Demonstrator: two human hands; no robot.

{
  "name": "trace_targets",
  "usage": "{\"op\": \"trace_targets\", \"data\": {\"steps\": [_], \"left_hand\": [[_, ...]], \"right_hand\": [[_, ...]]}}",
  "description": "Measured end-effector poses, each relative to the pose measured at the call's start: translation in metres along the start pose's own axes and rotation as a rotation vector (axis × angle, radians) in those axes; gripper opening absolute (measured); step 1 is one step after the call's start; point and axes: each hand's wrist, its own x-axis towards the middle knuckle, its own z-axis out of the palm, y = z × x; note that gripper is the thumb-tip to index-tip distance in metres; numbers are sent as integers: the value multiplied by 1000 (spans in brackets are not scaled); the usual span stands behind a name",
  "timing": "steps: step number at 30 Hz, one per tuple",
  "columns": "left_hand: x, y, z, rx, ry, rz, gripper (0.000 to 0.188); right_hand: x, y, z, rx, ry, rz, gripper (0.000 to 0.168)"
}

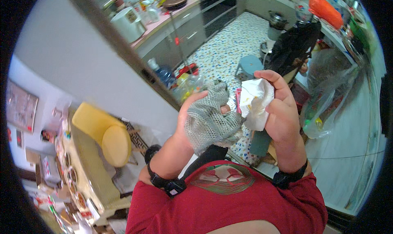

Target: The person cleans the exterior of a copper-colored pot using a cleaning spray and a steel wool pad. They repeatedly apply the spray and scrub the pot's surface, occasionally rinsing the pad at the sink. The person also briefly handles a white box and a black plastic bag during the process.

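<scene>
A crumpled grey mesh cloth hangs over my left hand, whose thumb and a fingertip grip it in front of my chest. Close by on the right, my right hand pinches a crumpled white tissue between thumb and fingers; the tissue bears small yellowish marks. Cloth and tissue are near each other at about the same level. A narrow pink item shows at the tissue's left edge; I cannot tell whether it touches the tissue.
Ahead, a blue stool stands on the speckled kitchen floor. A door frame and a large water bottle are at left. Clear plastic bags hang at right. Behind the wall, left, are a yellow chair and a dining table.
</scene>
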Motion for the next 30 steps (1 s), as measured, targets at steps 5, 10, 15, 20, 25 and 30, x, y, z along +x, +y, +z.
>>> {"op": "trace_targets", "data": {"steps": [5,10,15,20,25,30], "left_hand": [[81,34,2,-155,-172,-101,37],[160,62,-9,-198,-306,-222,38],[234,97,-32,-112,-412,-217,41],[273,130,-28,61,-454,91,44],[288,181,-35,-39,-447,210,46],[304,241,-36,140,-387,460,42]], "right_hand": [[45,-21,-32,-128,190,-100,54],[77,-37,-71,-261,333,-235,44],[112,-47,-117,-136,374,-188,29],[174,-62,-149,-111,297,-192,26],[249,-58,-168,-117,201,-124,27],[331,-49,-193,-147,157,-38,25]]}}
